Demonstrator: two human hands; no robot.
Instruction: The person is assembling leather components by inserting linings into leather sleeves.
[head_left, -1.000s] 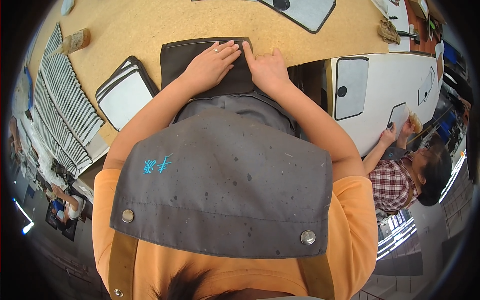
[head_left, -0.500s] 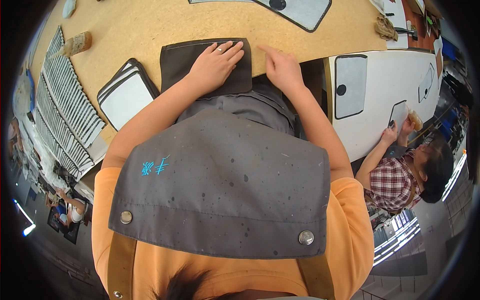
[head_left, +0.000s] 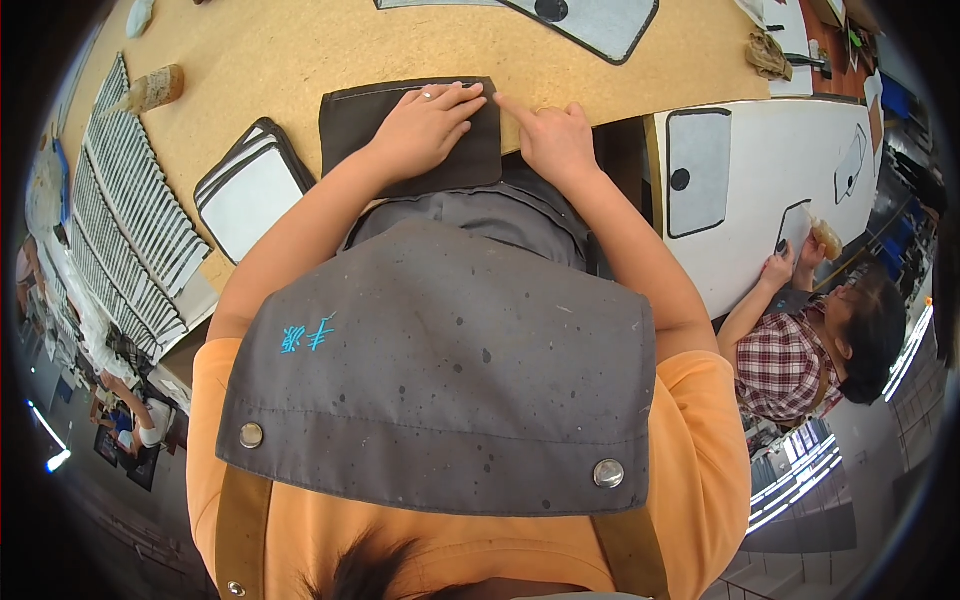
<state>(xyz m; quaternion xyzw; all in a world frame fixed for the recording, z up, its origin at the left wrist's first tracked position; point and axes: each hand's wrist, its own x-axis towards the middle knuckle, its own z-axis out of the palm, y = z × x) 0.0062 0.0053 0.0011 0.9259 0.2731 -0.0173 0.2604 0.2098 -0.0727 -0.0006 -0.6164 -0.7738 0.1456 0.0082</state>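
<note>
A dark, leather-like rectangular piece (head_left: 350,130) lies at the near edge of the table, a thin pale line running along its far side. Spread flat over its right half is my left hand (head_left: 425,125), with a ring on one finger. My right hand (head_left: 555,140) is beside the piece, its index finger stretched to the far right corner and the other fingers bent. Nothing shows in its grasp, though its underside is hidden. Part of the piece's near edge lies against my grey apron (head_left: 450,350).
Left stand stacked pale panels with black borders (head_left: 255,200), a striped sheet (head_left: 140,190) and a bottle (head_left: 157,88). More black-edged panels (head_left: 605,25) lie at the far side. At right, a co-worker (head_left: 785,350) holds a bottle over a panel on a white table (head_left: 745,140).
My right hand has moved left, bringing its index fingertip to the dark piece's corner. My left hand stays on the piece, its fingers slightly shifted.
</note>
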